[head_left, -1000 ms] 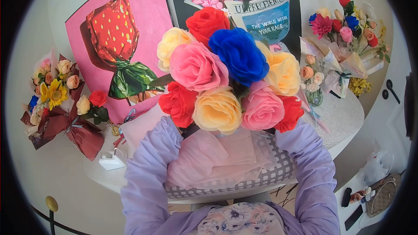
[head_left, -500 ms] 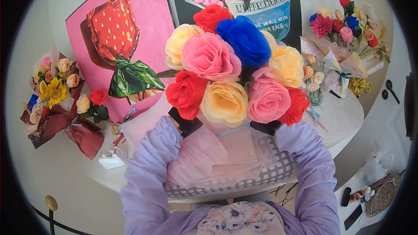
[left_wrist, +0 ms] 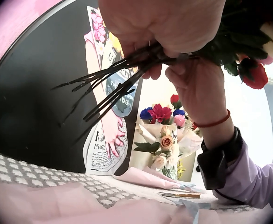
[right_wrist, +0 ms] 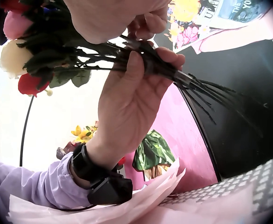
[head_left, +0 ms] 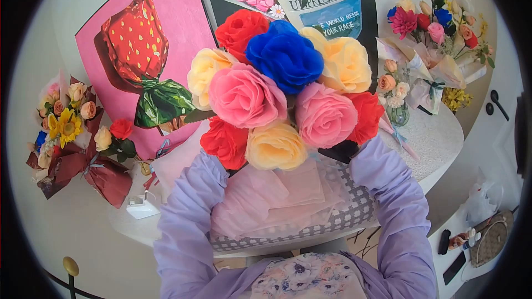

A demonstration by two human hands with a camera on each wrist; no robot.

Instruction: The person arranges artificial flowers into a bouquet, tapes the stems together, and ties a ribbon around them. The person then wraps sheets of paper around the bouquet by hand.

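A bunch of artificial roses, with a blue rose (head_left: 284, 58), pink roses (head_left: 247, 95), cream roses (head_left: 276, 145) and red ones, is held up in front of me in the head view and hides both hands there. My left hand (right_wrist: 127, 102) wraps its fingers and thumb round the dark stems (right_wrist: 192, 83) in the right wrist view. Close beside it on the bundle, my right hand (left_wrist: 202, 91), with a red cord bracelet at the wrist, has its fingers curled at the stems. The loose stem ends fan out past the hands.
Pink wrapping sheets (head_left: 255, 202) lie on a grey-and-white patterned cloth (head_left: 360, 210) below. Wrapped bouquets stand left (head_left: 66, 127) and right (head_left: 438, 66), with a glass vase (head_left: 398, 115) of roses nearby. Two paintings lean behind. A white object (head_left: 143, 205) sits at the table's left.
The rose bunch rose and moved right, then came back left and slightly down, turning a little. Both hands have stayed with the stems. The background has shifted slightly left.
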